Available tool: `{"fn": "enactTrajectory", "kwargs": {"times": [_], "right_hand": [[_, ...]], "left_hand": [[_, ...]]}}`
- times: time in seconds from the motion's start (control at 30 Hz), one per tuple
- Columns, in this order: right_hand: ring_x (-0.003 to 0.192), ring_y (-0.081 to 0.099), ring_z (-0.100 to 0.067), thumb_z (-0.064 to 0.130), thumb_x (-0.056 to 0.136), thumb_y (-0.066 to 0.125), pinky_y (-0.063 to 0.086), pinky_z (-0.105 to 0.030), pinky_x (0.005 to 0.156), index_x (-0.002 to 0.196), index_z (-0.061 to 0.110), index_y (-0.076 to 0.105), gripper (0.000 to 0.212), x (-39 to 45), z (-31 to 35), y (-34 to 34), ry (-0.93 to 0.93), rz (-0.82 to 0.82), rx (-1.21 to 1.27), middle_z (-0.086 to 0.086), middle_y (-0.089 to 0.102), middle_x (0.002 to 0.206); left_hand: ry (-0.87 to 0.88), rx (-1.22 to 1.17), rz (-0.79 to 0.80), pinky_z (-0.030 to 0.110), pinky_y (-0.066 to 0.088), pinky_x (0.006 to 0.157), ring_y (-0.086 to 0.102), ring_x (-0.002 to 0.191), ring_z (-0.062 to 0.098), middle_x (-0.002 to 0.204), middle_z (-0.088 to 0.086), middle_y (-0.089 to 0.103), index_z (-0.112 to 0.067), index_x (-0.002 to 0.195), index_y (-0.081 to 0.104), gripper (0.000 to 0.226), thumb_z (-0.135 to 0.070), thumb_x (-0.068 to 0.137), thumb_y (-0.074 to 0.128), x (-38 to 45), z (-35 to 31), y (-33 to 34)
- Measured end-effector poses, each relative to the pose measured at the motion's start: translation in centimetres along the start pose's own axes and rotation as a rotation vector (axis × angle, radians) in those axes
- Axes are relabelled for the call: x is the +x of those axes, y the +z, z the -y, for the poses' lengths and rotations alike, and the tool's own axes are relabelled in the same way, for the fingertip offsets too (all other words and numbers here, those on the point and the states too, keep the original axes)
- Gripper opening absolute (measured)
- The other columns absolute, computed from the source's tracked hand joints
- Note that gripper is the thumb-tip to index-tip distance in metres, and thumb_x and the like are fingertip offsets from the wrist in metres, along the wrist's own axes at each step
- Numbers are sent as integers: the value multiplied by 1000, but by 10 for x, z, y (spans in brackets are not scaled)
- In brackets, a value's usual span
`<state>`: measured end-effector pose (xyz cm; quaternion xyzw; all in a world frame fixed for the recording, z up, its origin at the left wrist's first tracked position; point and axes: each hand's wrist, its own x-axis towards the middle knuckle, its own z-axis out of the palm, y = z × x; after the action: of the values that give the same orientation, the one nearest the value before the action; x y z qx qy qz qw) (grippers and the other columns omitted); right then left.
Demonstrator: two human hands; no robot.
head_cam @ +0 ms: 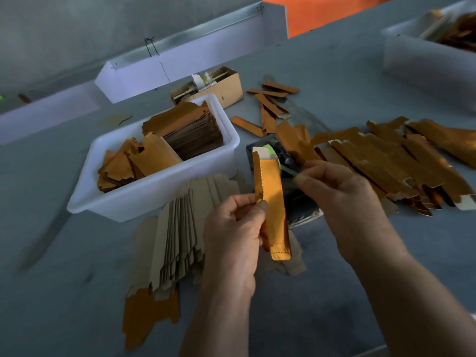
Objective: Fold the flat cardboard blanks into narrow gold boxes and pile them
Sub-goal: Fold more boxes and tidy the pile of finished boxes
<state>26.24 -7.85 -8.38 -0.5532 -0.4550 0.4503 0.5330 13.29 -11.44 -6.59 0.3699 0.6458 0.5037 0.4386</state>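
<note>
1. Clutter lies all around the hands: a white plastic tub [159, 191] stands on the bench [64, 279] to the left of the middle, filled with gold blanks, some stacked on edge.
2. Behind the tub is a small brown carton [226, 88], and beside it lie scattered gold strips [270, 99].
3. A black tape dispenser [280, 161] with a green roll stands just behind the hands, and the right hand covers part of it.
4. A fan of flat blanks [177, 240], grey side up, lies in front of the tub, under the left wrist.
5. A pile of folded gold boxes [391, 163] stretches toward the right edge; a second white tub [425, 60] stands at the far right corner.
6. The bench top is grey-blue; a white rail and an orange panel run along its far side.
7. The narrow gold box [270, 202] is held upright above the middle of the bench. It is shiny orange-gold with stitched-looking creases and a white flap on top.
8. The left hand [231, 228] pinches its lower left edge between thumb and fingers.
9. The right hand [342, 186] has its fingertips pressed together, perhaps on a bit of tape, but the view is too blurred to be sure.
</note>
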Motion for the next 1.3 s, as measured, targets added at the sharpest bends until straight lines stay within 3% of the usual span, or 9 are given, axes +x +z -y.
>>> {"fn": "enactTrajectory", "kwargs": {"times": [0.1, 0.17, 0.3, 0.4, 0.53, 0.67, 0.83, 1.1, 1.3], "right_hand": [[101, 53, -8, 23, 83, 66, 43, -23, 79, 66, 30, 61, 18, -9, -3, -3, -98, -51, -375, 10, 54, 115], [105, 51, -11, 23, 84, 65, 40, -22, 80, 66, 31, 58, 21, -15, -6, -1, -129, -69, -443, 11, 51, 113], [94, 48, 0, 20, 85, 65, 37, -4, 62, 65, 30, 56, 23, -18, -11, 0, -142, -88, -461, 15, 46, 111], [85, 47, 7, 21, 85, 65, 35, 4, 64, 66, 31, 56, 23, -19, -13, 1, -155, -90, -414, 16, 47, 112], [94, 51, 0, 22, 85, 66, 38, -7, 70, 71, 29, 59, 17, -22, -18, 1, -180, -83, -376, 11, 52, 117], [93, 52, -3, 17, 84, 67, 41, -3, 67, 74, 21, 62, 12, -20, -18, 0, -217, -83, -413, 8, 56, 114], [87, 53, -10, 9, 83, 69, 31, -4, 62, 73, 7, 65, 11, -15, -12, 1, -326, -118, -589, 1, 60, 106], [77, 47, -5, 6, 83, 68, 35, 3, 63, 71, 6, 63, 13, -14, -8, -1, -363, -111, -633, 3, 57, 99], [86, 52, -8, 7, 87, 61, 36, -6, 62, 83, 7, 66, 6, -20, -6, -14, -346, -125, -628, 3, 57, 107]], "left_hand": [[2, -9, 1, 11, 40, 41, 57, 48, -3, 72, -2, 68, -14, 85, 68, 4, -10, 87, 66, 0, 0, 0], [8, -28, 3, 11, 40, 40, 56, 47, -3, 70, -2, 67, -13, 83, 68, 6, -8, 86, 66, 1, -1, 0], [19, -89, 50, 10, 39, 39, 57, 47, -3, 65, -4, 67, -11, 84, 67, 7, -4, 86, 65, -1, -5, 1], [54, -73, 99, 9, 39, 40, 58, 49, -4, 65, -6, 68, -11, 87, 67, 6, -5, 87, 64, -3, -7, 6], [55, 9, 143, 8, 40, 43, 60, 53, -5, 74, -6, 68, -12, 94, 67, 7, -11, 87, 65, 0, -7, 16], [20, 34, 176, 8, 40, 43, 61, 55, -4, 81, -2, 69, -12, 97, 67, 9, -13, 88, 64, 5, -6, 16], [17, 39, 168, 9, 45, 47, 65, 60, -4, 70, -13, 71, -19, 91, 68, 6, -15, 88, 66, 8, -7, 15], [46, 30, 172, 9, 46, 46, 66, 58, -2, 69, -13, 71, -20, 85, 68, 7, -14, 88, 66, 5, -9, 16], [27, 12, 180, 7, 42, 43, 64, 57, -5, 68, -13, 71, -21, 84, 68, 3, -18, 85, 68, 5, -9, 15]]}}
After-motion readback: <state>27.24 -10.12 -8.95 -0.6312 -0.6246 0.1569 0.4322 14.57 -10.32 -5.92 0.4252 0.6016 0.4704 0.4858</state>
